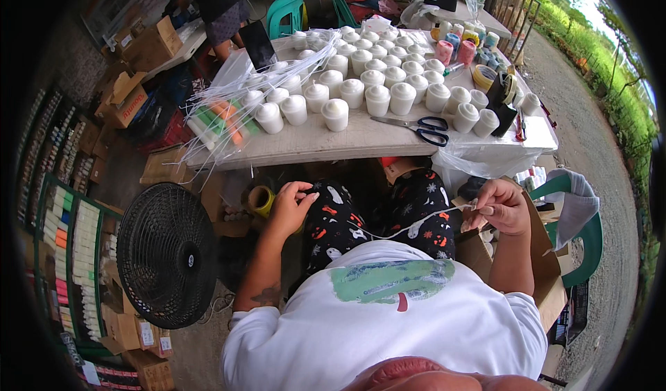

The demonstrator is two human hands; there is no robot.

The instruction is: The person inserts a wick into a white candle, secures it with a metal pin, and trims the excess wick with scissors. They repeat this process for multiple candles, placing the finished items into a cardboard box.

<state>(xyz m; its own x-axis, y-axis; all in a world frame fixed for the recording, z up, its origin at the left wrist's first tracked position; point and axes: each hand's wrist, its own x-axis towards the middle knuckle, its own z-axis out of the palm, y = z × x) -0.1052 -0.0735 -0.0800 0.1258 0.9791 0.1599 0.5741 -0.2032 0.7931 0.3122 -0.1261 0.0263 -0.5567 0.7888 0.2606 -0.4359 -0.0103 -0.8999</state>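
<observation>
My left hand [291, 206] and my right hand [501, 206] hold a thin white string [409, 226] between them, low over my lap and below the table's front edge. The string sags a little across my patterned trousers. My left hand pinches one end next to a yellow tape roll [260, 200]. My right hand pinches the other end beside a brown paper bag [544, 266]. On the white table [312, 145] above stand several white thread cones [335, 114], with black-handled scissors [423, 129] near the front edge.
A bundle of white plastic strips and coloured spools [222, 124] lies at the table's left. Tape rolls [483, 76] and coloured cones [458, 44] sit at the right. A black fan [166, 256] stands on the floor left, a green chair [583, 231] right. Other people are at the far side.
</observation>
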